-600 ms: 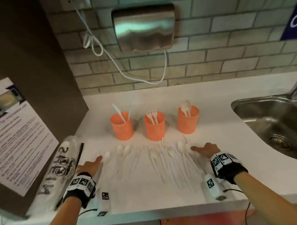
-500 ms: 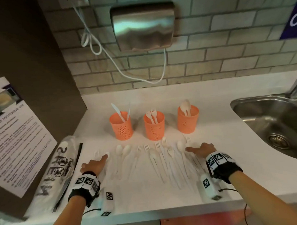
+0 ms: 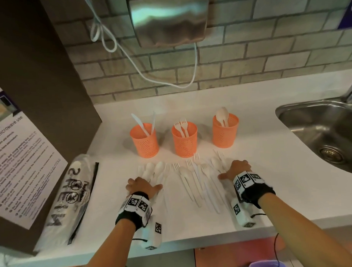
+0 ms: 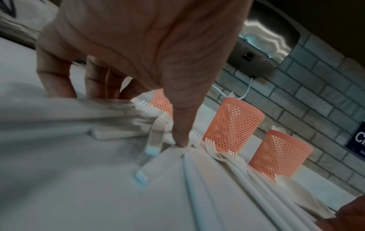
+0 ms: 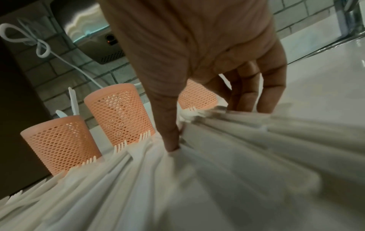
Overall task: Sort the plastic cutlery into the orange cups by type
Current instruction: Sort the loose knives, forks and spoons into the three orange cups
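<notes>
Three orange mesh cups stand in a row on the white counter: the left cup (image 3: 145, 141) has knives, the middle cup (image 3: 184, 140) forks, the right cup (image 3: 225, 131) spoons. Loose white cutlery (image 3: 194, 178) lies fanned out in front of them. My left hand (image 3: 142, 186) sits on the left end of the fan, fingers (image 4: 94, 84) curled down over the handles and thumb (image 4: 180, 137) pressed on the other side. My right hand (image 3: 235, 169) covers the right end the same way, thumb (image 5: 171, 140) down and fingers (image 5: 270, 93) bent onto the handles.
A steel sink (image 3: 320, 132) lies to the right. A printed plastic bag (image 3: 69, 197) lies at the left against a dark cabinet with a poster (image 3: 18, 149). A hand dryer (image 3: 167, 17) and its cord hang on the brick wall. The counter's front edge is just behind my wrists.
My left hand has slid right onto the spoon handles and its fingers have curled. The right hand's pointing fingers have also bent down onto the cutlery.
</notes>
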### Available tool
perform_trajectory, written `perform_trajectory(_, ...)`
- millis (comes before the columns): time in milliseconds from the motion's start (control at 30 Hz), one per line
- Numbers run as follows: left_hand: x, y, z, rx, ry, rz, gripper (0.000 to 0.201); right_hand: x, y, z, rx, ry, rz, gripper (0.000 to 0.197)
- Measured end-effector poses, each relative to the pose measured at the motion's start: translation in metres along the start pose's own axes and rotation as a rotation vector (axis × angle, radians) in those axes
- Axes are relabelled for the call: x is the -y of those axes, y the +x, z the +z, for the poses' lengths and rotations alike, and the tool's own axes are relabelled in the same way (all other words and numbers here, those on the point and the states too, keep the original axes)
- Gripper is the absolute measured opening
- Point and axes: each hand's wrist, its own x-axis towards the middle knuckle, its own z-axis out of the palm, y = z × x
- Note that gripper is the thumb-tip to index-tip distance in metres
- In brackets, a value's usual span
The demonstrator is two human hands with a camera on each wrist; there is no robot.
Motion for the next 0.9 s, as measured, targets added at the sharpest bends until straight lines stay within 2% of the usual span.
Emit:
perform_trajectory(133,-0.006,-0.004,0.004,0.007,-0.037,0.02,0.081,-0.001,0.0,0.001,-0.032,0.006,-0.049,0.062)
perform_trajectory(267,-0.009,-0.008,0.009,-0.011,-0.041,0.022,0.084,-0.001,0.0,0.001,-0.026,-0.008,-0.048,0.062)
perform_trajectory(467,-0.011,-0.01,0.012,-0.074,-0.048,-0.019,0.064,-0.003,0.005,0.001,-0.038,-0.044,-0.077,0.044)
perform_trajectory(633,-0.009,-0.014,0.017,-0.122,-0.138,-0.097,0.052,-0.004,0.008,0.009,-0.067,-0.012,-0.052,0.043)
perform_trajectory(800,-0.008,-0.015,0.022,-0.178,-0.16,-0.069,0.04,-0.003,0.005,0.022,-0.154,0.025,-0.03,0.043)
perform_trajectory(900,-0.005,-0.017,0.022,-0.178,-0.163,-0.081,0.037,-0.004,0.006,0.022,-0.162,0.02,-0.083,0.036)
